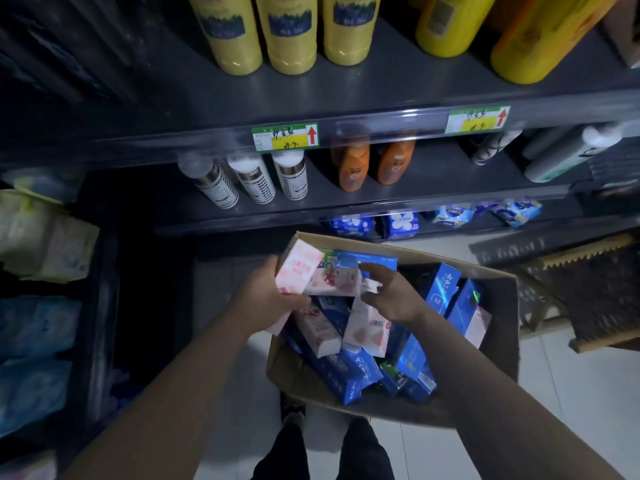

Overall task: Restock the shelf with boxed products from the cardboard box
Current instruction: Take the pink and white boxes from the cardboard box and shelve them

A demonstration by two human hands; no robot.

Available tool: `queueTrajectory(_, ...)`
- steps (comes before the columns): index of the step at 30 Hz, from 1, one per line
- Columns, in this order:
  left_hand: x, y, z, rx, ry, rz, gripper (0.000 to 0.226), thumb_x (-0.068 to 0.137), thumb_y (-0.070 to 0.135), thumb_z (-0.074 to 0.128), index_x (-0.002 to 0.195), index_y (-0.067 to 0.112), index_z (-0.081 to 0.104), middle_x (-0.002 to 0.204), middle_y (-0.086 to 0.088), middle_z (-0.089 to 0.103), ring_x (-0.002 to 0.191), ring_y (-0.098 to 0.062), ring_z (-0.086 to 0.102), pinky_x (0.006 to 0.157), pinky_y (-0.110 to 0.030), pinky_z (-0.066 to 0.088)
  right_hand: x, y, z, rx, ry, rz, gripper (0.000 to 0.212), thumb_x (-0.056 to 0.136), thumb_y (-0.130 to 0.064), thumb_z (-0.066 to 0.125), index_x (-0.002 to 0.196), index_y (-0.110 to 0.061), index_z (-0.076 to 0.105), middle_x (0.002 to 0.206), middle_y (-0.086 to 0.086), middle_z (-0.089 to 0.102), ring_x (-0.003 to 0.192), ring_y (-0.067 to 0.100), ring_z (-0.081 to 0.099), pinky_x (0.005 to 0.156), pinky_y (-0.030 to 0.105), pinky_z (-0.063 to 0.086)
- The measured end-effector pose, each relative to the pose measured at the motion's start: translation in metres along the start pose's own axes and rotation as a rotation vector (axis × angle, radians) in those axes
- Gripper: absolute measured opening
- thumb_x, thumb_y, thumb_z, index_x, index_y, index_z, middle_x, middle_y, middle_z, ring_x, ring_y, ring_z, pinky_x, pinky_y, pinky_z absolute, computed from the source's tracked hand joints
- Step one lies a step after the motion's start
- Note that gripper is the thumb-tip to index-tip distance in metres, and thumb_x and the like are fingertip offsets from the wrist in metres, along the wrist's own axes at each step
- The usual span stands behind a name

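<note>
An open cardboard box (498, 306) sits on the floor below the shelves, filled with several blue and pink-white product boxes. My left hand (266, 292) grips a pink-and-white box (298, 270) and holds it tilted above the carton's left side. My right hand (391, 294) hovers over the middle of the carton, fingers curled around the end of another pink-white box (337, 282). Blue boxes (443, 289) stand along the carton's right side.
Dark shelves (381, 119) rise ahead, with yellow bottles (291, 32) on top, then white and orange bottles (353, 168), then blue packs (401, 225) lowest. Soft packs fill a dark crate (100, 306) on the left. A wooden pallet (595, 292) lies at the right on white floor tiles.
</note>
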State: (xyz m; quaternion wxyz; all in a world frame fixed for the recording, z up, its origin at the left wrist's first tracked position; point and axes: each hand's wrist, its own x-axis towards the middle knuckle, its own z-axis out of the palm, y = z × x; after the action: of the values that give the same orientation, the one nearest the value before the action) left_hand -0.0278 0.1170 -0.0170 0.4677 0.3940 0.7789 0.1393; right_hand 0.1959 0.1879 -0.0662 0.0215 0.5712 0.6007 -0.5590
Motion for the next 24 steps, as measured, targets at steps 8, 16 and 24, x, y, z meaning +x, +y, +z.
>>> queueTrajectory(8, -0.001, -0.016, -0.008, -0.259, 0.147, 0.107, 0.070, 0.092, 0.030, 0.060, 0.146, 0.037, 0.016, 0.101, 0.017, 0.062, 0.083, 0.001, 0.064, 0.065, -0.015, 0.045, 0.035, -0.007, 0.034, -0.481, 0.056, 0.014, 0.058, 0.092, -0.021, 0.060, 0.145, -0.016, 0.036, 0.144, 0.013, 0.040, 0.131, 0.031, 0.036, 0.105, 0.034, 0.033)
queueTrajectory(16, -0.016, -0.022, -0.024, -0.291, 0.257, 0.127, 0.042, 0.092, 0.021, 0.058, 0.122, 0.031, 0.030, 0.084, 0.013, 0.063, 0.067, -0.003, 0.064, 0.063, -0.024, 0.047, 0.006, -0.018, 0.017, -0.095, 0.065, 0.055, 0.045, 0.080, -0.004, 0.071, 0.119, -0.018, 0.055, 0.112, 0.012, 0.057, 0.091, 0.028, 0.060, 0.070, 0.039, 0.054)
queueTrajectory(24, -0.047, -0.009, -0.063, -0.270, 0.419, 0.172, 0.040, 0.088, 0.018, 0.065, 0.100, 0.017, 0.028, 0.092, -0.008, 0.058, 0.079, -0.025, 0.060, 0.070, -0.045, 0.053, -0.063, -0.067, -0.010, 0.345, 0.072, -0.114, 0.040, 0.077, 0.001, 0.076, 0.110, -0.015, 0.060, 0.095, 0.007, 0.064, 0.083, 0.018, 0.060, 0.073, 0.034, 0.056)
